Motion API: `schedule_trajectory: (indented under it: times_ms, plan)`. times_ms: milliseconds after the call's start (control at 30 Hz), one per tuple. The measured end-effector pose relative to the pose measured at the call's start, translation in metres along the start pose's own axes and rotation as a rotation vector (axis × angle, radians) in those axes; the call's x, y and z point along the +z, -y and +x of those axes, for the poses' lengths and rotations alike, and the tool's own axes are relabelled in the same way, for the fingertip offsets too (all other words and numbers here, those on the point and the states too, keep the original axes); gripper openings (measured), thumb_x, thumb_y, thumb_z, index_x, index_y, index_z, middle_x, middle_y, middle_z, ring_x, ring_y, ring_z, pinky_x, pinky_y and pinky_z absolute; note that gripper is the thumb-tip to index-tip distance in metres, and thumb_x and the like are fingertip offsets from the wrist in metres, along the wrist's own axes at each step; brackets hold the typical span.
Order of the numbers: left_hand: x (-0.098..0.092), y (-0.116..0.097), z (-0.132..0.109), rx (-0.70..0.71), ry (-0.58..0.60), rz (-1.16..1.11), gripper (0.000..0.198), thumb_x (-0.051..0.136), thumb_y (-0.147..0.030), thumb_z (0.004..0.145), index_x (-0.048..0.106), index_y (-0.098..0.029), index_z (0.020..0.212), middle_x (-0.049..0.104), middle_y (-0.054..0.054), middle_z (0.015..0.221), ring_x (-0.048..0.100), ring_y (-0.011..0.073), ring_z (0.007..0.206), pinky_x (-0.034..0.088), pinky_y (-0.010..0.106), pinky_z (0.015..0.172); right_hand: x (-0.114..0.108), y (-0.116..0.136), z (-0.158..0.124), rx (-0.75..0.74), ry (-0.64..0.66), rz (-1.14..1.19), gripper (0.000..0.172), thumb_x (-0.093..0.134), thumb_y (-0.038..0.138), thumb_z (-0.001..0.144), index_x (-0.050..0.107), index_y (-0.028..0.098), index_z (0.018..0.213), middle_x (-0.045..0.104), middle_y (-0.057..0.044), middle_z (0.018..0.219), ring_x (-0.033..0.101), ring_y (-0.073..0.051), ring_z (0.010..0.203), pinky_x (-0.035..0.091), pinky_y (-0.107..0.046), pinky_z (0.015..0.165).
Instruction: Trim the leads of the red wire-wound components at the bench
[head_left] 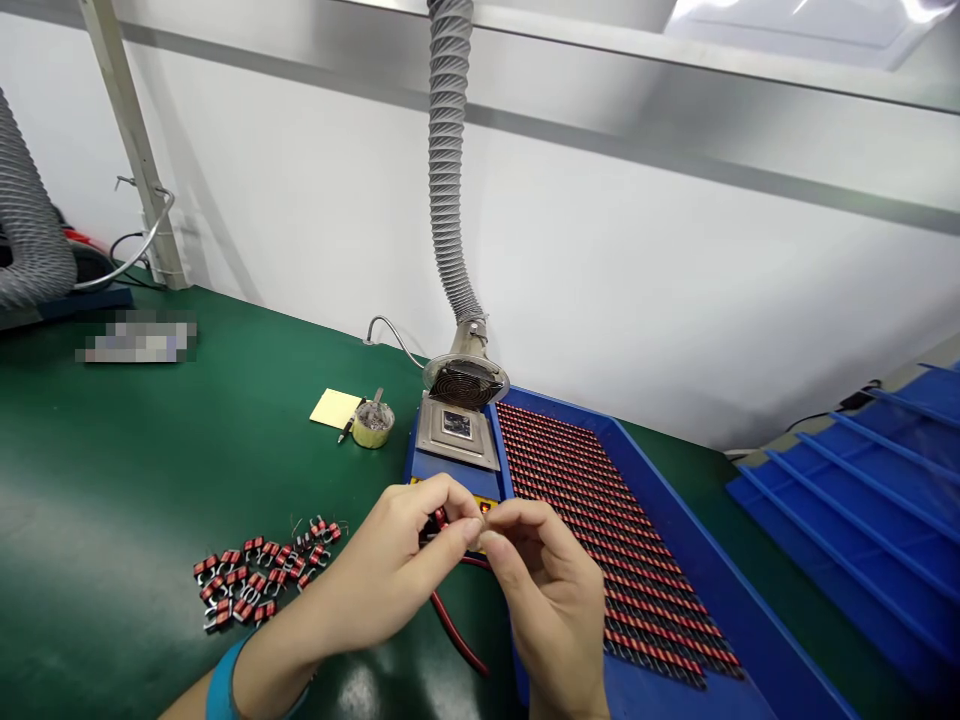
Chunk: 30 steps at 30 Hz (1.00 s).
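Both hands meet at the centre, in front of a blue solder pot (pixel 457 425) with a square metal-rimmed bath. My left hand (pixel 405 560), wearing a blue wristband (pixel 223 685), is closed around a small red-and-black coil (pixel 440 518), mostly hidden by the fingers. My right hand (pixel 555 590) pinches with thumb and forefinger right against the left fingertips; what lies between them is too small to make out. On the green table to the left is a loose pile of similar coils (pixel 255 580), some with thin wire ends sticking out.
A blue tray (pixel 675 540) at right holds dense rows of coils (pixel 600 500). A fume hose (pixel 450 150) with a round hood (pixel 466 380) hangs over the pot. Nearby are a round tin (pixel 373 424), a pen (pixel 346 430), yellow notes (pixel 334 408), a red cable (pixel 457 635) and blue ribbed trays (pixel 862 490).
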<state>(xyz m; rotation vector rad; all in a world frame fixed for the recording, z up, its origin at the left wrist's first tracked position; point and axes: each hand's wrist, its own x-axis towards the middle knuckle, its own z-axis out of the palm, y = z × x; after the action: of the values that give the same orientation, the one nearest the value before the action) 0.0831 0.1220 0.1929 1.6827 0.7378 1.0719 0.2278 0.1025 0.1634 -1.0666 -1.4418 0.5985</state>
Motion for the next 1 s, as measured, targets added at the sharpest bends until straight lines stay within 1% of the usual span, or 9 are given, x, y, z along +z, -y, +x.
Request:
schedule_trajectory:
  times_ms: [200, 400, 467, 567, 700, 767, 833, 933, 1000]
  plan:
    - [-0.001, 0.003, 0.000, -0.027, 0.000, -0.128, 0.019, 0.045, -0.028, 0.089, 0.051, -0.018, 0.075, 0.051, -0.004, 0.067, 0.049, 0.0085, 0.065, 0.040, 0.020, 0.063, 0.002, 0.003, 0.006, 0.049, 0.171, 0.140, 0.013, 0.057, 0.025, 0.082, 0.059, 0.020, 0.070, 0.059, 0.003, 0.057, 0.056, -0.009, 0.053, 0.046, -0.019, 0.053]
    - [-0.005, 0.000, 0.001, 0.008, -0.052, 0.031, 0.018, 0.044, -0.025, 0.089, 0.050, -0.018, 0.074, 0.051, -0.005, 0.069, 0.045, 0.0074, 0.065, 0.035, 0.018, 0.060, -0.003, 0.001, 0.004, -0.083, 0.244, -0.054, 0.012, 0.059, 0.021, 0.079, 0.060, 0.019, 0.068, 0.062, 0.000, 0.063, 0.058, -0.014, 0.061, 0.047, -0.025, 0.060]
    - [-0.006, 0.000, 0.000, 0.021, -0.029, 0.094, 0.017, 0.043, -0.023, 0.090, 0.049, -0.019, 0.074, 0.051, -0.005, 0.071, 0.045, 0.0073, 0.066, 0.035, 0.018, 0.061, -0.007, -0.002, 0.003, -0.178, 0.185, -0.083, 0.006, 0.058, 0.017, 0.080, 0.062, 0.021, 0.080, 0.063, -0.001, 0.070, 0.060, -0.015, 0.067, 0.048, -0.028, 0.064]
    - [-0.006, 0.001, -0.002, 0.050, -0.003, 0.169, 0.017, 0.042, -0.022, 0.090, 0.047, -0.019, 0.074, 0.053, -0.005, 0.074, 0.046, 0.0073, 0.067, 0.035, 0.018, 0.062, -0.012, -0.006, 0.000, -0.327, 0.036, -0.206, 0.028, 0.057, 0.010, 0.079, 0.060, 0.025, 0.102, 0.065, -0.002, 0.080, 0.061, -0.016, 0.075, 0.049, -0.030, 0.069]
    - [-0.004, 0.004, -0.003, 0.109, -0.009, 0.256, 0.016, 0.042, -0.022, 0.091, 0.049, -0.020, 0.076, 0.055, -0.004, 0.075, 0.048, 0.0084, 0.069, 0.037, 0.019, 0.063, -0.011, -0.006, 0.000, -0.480, -0.056, -0.416, 0.027, 0.059, 0.007, 0.077, 0.062, 0.024, 0.098, 0.068, -0.003, 0.083, 0.063, -0.018, 0.077, 0.048, -0.029, 0.068]
    - [-0.002, 0.005, -0.002, 0.146, -0.011, 0.322, 0.015, 0.041, -0.021, 0.091, 0.051, -0.019, 0.080, 0.058, -0.003, 0.078, 0.051, 0.0096, 0.071, 0.038, 0.020, 0.065, -0.008, -0.002, 0.001, -0.414, -0.041, -0.396, 0.016, 0.057, 0.010, 0.080, 0.062, 0.022, 0.088, 0.066, -0.002, 0.077, 0.062, -0.016, 0.069, 0.047, -0.027, 0.063]
    - [-0.001, 0.006, -0.001, 0.209, -0.006, 0.413, 0.016, 0.039, -0.019, 0.091, 0.053, -0.018, 0.083, 0.059, -0.001, 0.079, 0.052, 0.0108, 0.071, 0.039, 0.022, 0.066, -0.003, 0.003, 0.003, -0.219, 0.015, -0.259, 0.009, 0.052, 0.017, 0.084, 0.059, 0.021, 0.080, 0.062, 0.000, 0.069, 0.058, -0.013, 0.062, 0.045, -0.024, 0.057]
    - [0.000, 0.007, 0.000, 0.333, 0.011, 0.533, 0.018, 0.037, -0.014, 0.090, 0.053, -0.017, 0.081, 0.058, 0.000, 0.074, 0.051, 0.0114, 0.067, 0.039, 0.024, 0.064, 0.001, 0.007, 0.005, 0.074, 0.101, 0.158, 0.022, 0.044, 0.027, 0.089, 0.052, 0.020, 0.069, 0.051, 0.002, 0.058, 0.051, -0.012, 0.054, 0.043, -0.024, 0.053]
    - [0.000, 0.007, -0.001, 0.370, -0.009, 0.551, 0.018, 0.038, -0.012, 0.090, 0.053, -0.017, 0.081, 0.058, 0.000, 0.072, 0.049, 0.0111, 0.065, 0.038, 0.024, 0.063, 0.001, 0.006, 0.005, 0.110, 0.100, 0.380, 0.028, 0.040, 0.029, 0.090, 0.050, 0.020, 0.065, 0.046, 0.004, 0.053, 0.048, -0.012, 0.050, 0.043, -0.025, 0.051]
